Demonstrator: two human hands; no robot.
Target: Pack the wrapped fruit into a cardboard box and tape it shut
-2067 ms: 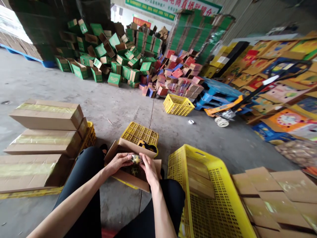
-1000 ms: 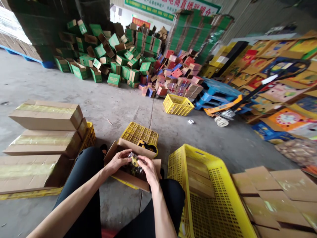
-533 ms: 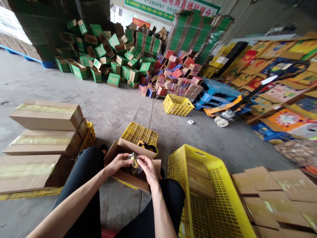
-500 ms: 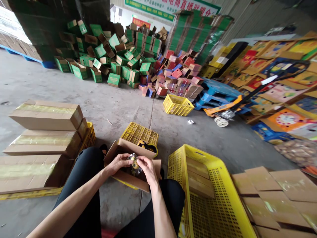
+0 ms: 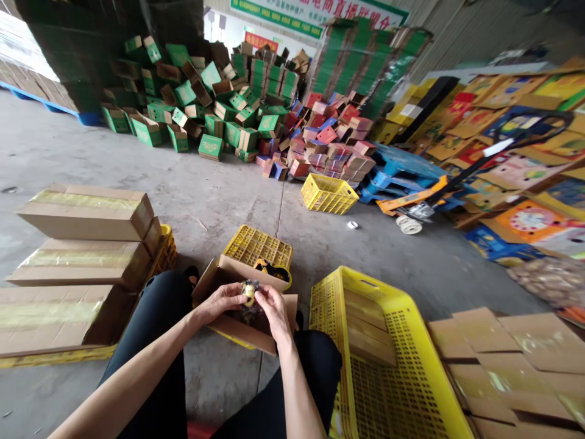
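Between both hands is a small yellow item in a clear plastic wrapper [image 5: 249, 294]; its exact kind is too small to tell. My left hand [image 5: 226, 299] pinches its left side with closed fingers. From the right, my right hand [image 5: 273, 305] grips the wrapper, fingers also closed. Both are above an open cardboard box [image 5: 256, 333] between my knees, its flaps spread. Dark, shiny contents inside the box are mostly hidden by my hands. Just behind the box, a yellow and black tape dispenser [image 5: 273, 268] rests by an upturned yellow crate [image 5: 258, 244].
Taped cartons [image 5: 86, 213] are stacked on a yellow crate at my left. On my right stands a large yellow crate [image 5: 406, 305] with cartons inside, beside more taped cartons [image 5: 516, 360]. Farther off are a small yellow crate [image 5: 329, 194], a pallet jack [image 5: 411, 201] and heaped green boxes [image 5: 210, 146].
The wrapped yellow item has turned slightly between my fingers, and its wrapper lies differently. Both hands have barely shifted; the surroundings look the same.
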